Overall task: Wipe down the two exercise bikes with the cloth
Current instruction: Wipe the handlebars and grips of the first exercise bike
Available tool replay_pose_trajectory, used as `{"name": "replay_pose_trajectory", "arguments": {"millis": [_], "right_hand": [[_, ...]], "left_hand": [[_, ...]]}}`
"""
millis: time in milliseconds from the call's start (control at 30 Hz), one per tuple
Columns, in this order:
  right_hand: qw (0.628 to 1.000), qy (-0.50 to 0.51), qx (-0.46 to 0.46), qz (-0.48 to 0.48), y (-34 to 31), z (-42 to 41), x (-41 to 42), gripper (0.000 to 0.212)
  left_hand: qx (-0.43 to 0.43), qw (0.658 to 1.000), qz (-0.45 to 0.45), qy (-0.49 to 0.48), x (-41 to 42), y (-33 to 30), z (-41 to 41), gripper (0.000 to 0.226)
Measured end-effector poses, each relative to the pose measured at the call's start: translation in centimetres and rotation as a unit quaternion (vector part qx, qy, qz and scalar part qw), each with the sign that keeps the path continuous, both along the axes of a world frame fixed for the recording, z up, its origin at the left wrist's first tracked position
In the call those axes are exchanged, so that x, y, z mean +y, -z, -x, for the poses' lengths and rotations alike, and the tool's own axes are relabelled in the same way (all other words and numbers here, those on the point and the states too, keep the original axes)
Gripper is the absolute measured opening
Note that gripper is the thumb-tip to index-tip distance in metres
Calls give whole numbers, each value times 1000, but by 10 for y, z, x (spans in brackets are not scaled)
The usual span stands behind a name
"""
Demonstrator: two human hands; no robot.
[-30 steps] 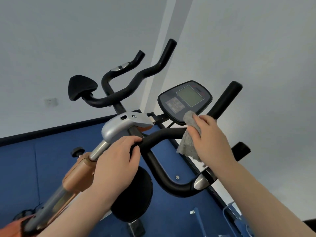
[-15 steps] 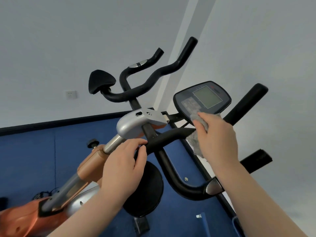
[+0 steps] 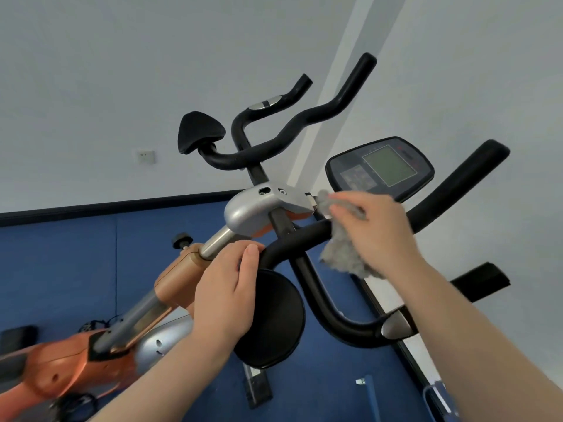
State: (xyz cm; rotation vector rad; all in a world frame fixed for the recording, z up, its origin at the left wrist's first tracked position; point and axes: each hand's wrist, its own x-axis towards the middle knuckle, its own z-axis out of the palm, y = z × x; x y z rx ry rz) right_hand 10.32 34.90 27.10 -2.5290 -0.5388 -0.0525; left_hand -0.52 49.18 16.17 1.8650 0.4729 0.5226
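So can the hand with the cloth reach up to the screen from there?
Probably yes. The right hand holds the cloth on the handlebar, just below the screen. Nothing shows in the gap between them, so it looks like a short lift up.

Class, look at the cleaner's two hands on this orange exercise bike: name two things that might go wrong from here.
1. The crumpled grey cloth hangs loose below the right hand, so it may snag on the black curved handlebar or slip from the grip.
2. The grey-screened console sits just above the wiping hand; a careless swipe might press its buttons.
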Motion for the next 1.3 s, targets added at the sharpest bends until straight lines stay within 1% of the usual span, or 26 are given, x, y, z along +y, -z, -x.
{"name": "replay_pose_trajectory", "arguments": {"millis": [33, 67, 133, 200, 267, 333, 367, 400, 467, 500, 533, 600, 633, 700, 767, 900, 967, 1033, 1100, 1200, 1267, 1300], "right_hand": [[998, 38, -46, 30, 1, -3, -3, 21], [995, 54, -77, 46, 8, 0, 0, 21], [995, 25, -96, 18, 31, 21, 15, 20], [997, -46, -61, -6, 50, 44, 36, 19], [995, -101, 10, 1, 51, 49, 44, 20], [986, -121, 110, -19, 33, 31, 39, 19], [983, -122, 130, -35, 21, 20, 33, 18], [986, -112, 118, -45, 8, 10, 27, 17], [995, -86, 25, -37, -7, -7, 19, 18], [995, -94, -16, -9, -8, -13, 19, 19], [992, -112, -44, 48, -5, -15, 23, 19], [970, -139, -80, 181, 15, -15, 32, 20], [961, -137, -99, 218, 24, -12, 36, 22], [954, -125, -139, 234, 31, -4, 41, 22], [954, -119, -147, 235, 28, 0, 42, 19], [968, -61, -82, 231, 23, -8, 61, 12], [978, -27, -54, 197, 25, -18, 76, 13], [989, -8, 2, 151, 23, -31, 82, 12], [983, -26, 54, 175, 15, -37, 73, 14], [964, -66, 148, 210, 1, -38, 59, 14], [965, -55, 150, 210, 2, -40, 64, 12], [970, -41, 130, 201, 6, -41, 71, 12]], "left_hand": [[1, 1000, -2, 2, 0, 0, 0, 37], [1, 1000, -4, 2, -1, -1, 0, 36], [-1, 1000, -2, 1, -1, -2, 0, 35], [-9, 1000, 5, 3, -1, -2, 1, 33], [-13, 1000, 23, -3, -1, -3, 2, 25], [-10, 998, 52, -18, -1, -3, 3, 16], [-8, 998, 56, -18, 0, -3, 3, 16], [-5, 999, 49, -9, 1, -4, 3, 19], [5, 999, 17, 39, 5, -6, 2, 25], [15, 997, -4, 73, 8, -7, 1, 27], [25, 994, -22, 105, 11, -9, 0, 30], [39, 987, -39, 153, 19, -13, -2, 38], [45, 985, -40, 165, 23, -13, -4, 41], [50, 982, -47, 176, 29, -14, -7, 43], [44, 981, -47, 185, 30, -13, -9, 37], [16, 984, -25, 175, 26, -5, -11, 30], [6, 984, -14, 175, 25, -2, -12, 30], [2, 983, -8, 182, 27, -2, -13, 31], [0, 981, -8, 192, 29, -1, -14, 30], [-6, 982, -8, 189, 29, 0, -14, 29], [-6, 984, -6, 178, 27, 0, -14, 29], [-6, 985, -4, 174, 27, 0, -14, 28]]}}
